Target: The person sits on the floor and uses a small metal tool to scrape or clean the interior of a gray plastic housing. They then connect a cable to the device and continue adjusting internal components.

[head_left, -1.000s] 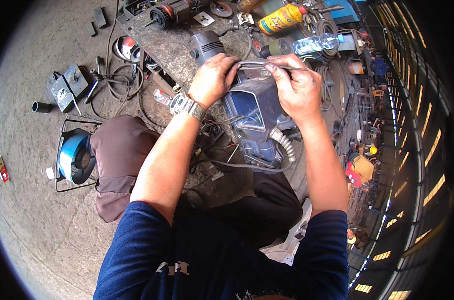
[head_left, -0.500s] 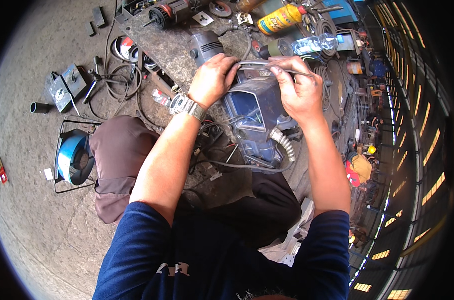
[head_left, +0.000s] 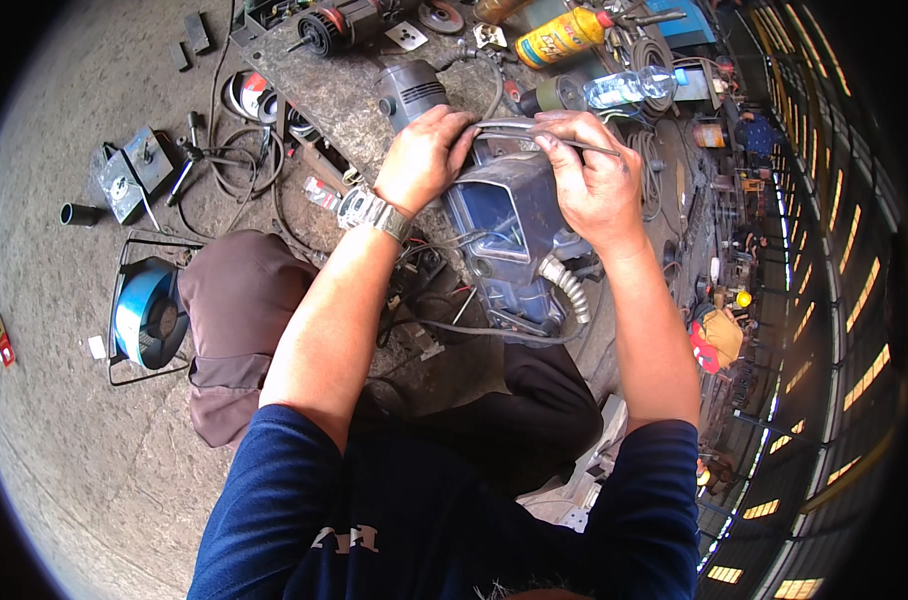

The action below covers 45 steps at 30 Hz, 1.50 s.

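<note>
Head view: dark cable (head_left: 506,125) gripped at two spots, by far end of blue-grey housing (head_left: 548,205)

Nearest: brown-trousered knee (head_left: 242,305) out to the left, the other leg in shadow. Housing sits ahead of the lap, rectangular opening up, probably so both hands can reach it. Ribbed grey sleeve (head_left: 572,290) curves off its near right side. Loose wires cross the opening, likely a snag risk.

Cable runs between the hands at the housing's far end. Left hand (head_left: 429,155) closed round it, thumb against fingers, other fingertips hidden. Right hand (head_left: 596,180) pinches it, thumb under forefinger; a length sticks out past the pinch. Two-point hold likely keeps the span steady. One doubled cable or two: can't tell.

Beyond: grey slotted casing (head_left: 414,90) just past the left hand, olive cylinder (head_left: 554,95) and clear bottle (head_left: 629,88) past the right. These crowd the far side. Further up, yellow bottle (head_left: 562,38) and red-and-black motor (head_left: 339,28).

Floor, left: coiled hose (head_left: 236,180), metal box (head_left: 139,180), blue spool (head_left: 152,312) in wire frame.

Far right: people in the workshop, one yellow helmet (head_left: 744,299), too small for detail.
</note>
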Each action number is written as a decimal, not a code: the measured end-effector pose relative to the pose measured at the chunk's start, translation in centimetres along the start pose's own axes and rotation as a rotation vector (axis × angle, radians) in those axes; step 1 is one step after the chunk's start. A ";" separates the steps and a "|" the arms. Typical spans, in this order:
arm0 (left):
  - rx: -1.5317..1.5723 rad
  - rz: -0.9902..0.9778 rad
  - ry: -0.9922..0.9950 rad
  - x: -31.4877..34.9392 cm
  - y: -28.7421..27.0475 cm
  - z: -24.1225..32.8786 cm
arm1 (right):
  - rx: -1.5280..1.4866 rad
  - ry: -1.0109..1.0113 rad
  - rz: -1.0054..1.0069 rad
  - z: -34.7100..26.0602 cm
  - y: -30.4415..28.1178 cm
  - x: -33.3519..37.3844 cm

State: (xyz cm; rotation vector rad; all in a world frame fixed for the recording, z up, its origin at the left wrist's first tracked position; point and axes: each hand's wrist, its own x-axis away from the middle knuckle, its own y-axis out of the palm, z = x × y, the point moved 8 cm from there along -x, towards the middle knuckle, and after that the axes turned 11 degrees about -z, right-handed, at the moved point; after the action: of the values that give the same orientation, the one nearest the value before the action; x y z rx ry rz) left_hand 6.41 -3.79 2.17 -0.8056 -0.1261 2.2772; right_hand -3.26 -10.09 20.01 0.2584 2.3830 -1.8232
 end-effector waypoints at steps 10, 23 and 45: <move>0.125 -0.021 -0.014 -0.1 -0.3 -0.7 | 0.005 0.067 -0.009 0.8 0.2 -0.4; 0.155 -0.015 -0.060 0.0 -0.1 -0.6 | 0.025 0.096 -0.141 1.0 0.8 -1.3; 0.152 -0.019 -0.091 0.0 0.2 -0.7 | -0.021 0.095 -0.121 2.2 0.6 -1.3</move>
State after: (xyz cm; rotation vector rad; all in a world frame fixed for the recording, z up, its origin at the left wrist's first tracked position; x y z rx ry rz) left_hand 6.68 -4.06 1.54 -0.6201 -0.0016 2.2743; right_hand -1.88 -12.09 19.18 0.2074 2.5321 -1.8760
